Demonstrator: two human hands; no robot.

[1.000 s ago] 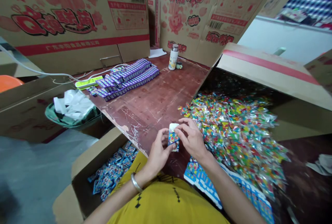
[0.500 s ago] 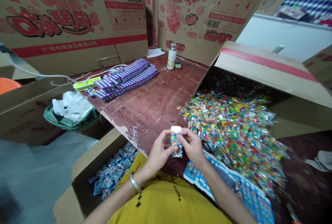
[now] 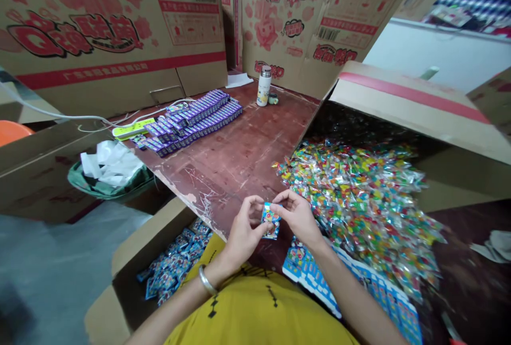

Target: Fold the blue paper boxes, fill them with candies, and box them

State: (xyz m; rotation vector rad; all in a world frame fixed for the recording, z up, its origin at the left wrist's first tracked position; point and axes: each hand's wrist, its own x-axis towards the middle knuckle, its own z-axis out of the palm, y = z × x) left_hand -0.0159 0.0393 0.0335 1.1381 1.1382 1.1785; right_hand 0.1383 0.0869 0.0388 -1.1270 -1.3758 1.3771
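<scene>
Between my hands, over the table's near edge, is a small blue printed candy box (image 3: 271, 221), upright with its top flap folded down. My left hand (image 3: 248, 227) is closed on its left side, thumb across the front. My right hand (image 3: 296, 218) presses its thumb at the box's top edge, fingers curled behind. Flat blue cartons (image 3: 315, 270) lie in overlapping rows under my right forearm. To the right is a large heap of clear candy sachets (image 3: 351, 190) with colourful sweets. Filled blue boxes (image 3: 179, 257) lie in an open carton (image 3: 138, 238) at lower left.
Rows of purple boxes (image 3: 199, 121) stand on the red-brown table (image 3: 239, 158), beside a yellow power strip (image 3: 131, 129). Farther back stands a flask (image 3: 264, 87). A green-lined bin (image 3: 112, 188) holds white paper. Big cardboard boxes (image 3: 120, 73) wall the back.
The white top flap that stood up from the box is now folded down. My right thumb has moved over the top edge, and the right fingers have lifted slightly.
</scene>
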